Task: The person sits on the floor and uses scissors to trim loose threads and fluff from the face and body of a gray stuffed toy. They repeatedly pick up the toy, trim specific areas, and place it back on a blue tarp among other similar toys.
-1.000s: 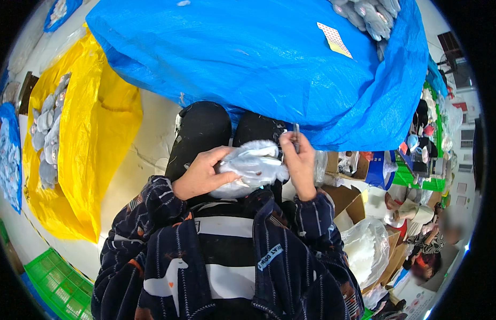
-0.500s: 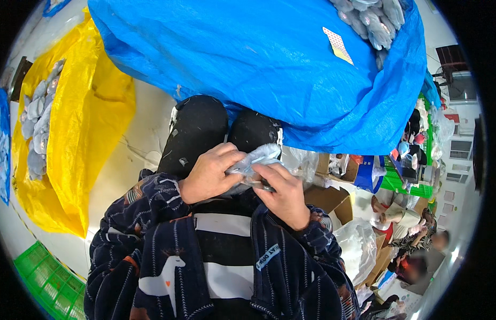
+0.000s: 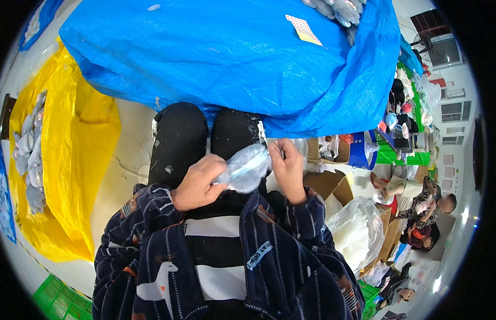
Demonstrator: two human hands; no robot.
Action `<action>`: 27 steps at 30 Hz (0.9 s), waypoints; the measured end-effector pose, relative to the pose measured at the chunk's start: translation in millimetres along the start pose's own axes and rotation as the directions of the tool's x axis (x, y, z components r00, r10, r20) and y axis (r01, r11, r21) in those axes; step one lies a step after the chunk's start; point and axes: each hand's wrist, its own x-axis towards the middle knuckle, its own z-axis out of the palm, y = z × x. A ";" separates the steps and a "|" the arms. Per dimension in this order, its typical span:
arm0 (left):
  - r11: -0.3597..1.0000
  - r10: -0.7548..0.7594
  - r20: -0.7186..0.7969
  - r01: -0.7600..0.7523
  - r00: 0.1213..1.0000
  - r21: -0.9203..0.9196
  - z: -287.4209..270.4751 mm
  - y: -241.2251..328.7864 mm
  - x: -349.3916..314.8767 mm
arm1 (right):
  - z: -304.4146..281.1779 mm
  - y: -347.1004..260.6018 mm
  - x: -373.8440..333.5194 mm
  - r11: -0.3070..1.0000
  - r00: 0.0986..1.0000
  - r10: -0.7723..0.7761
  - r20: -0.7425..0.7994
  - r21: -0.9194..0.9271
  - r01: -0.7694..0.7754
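Observation:
A pale grey-blue plush piece [image 3: 246,168] lies over my lap, just below my knees in black trousers [image 3: 180,136]. My left hand [image 3: 199,182] grips its lower left side with curled fingers. My right hand [image 3: 287,165] pinches its upper right edge, and I cannot tell whether a needle sits between the fingers. Both forearms wear dark blue striped sleeves [image 3: 290,224].
A big blue tarp [image 3: 232,58] covers the surface ahead, with more grey plush pieces [image 3: 338,9] and a small card [image 3: 304,30] on top. A yellow sack [image 3: 72,154] holding grey plush lies left. At right are cardboard boxes [image 3: 328,181], a clear bag of white stuffing [image 3: 354,234], and seated people [image 3: 424,208].
My right hand has come down from a raised position with a thin needle to the plush's edge. The plush has been turned and bunched smaller between both hands.

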 end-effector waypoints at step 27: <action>0.919 -0.339 -0.040 0.321 0.940 -0.230 -39.1 -24.2 28.4 | 27.3 4.8 25.8 0.842 0.964 0.009 0.266 0.518 -0.151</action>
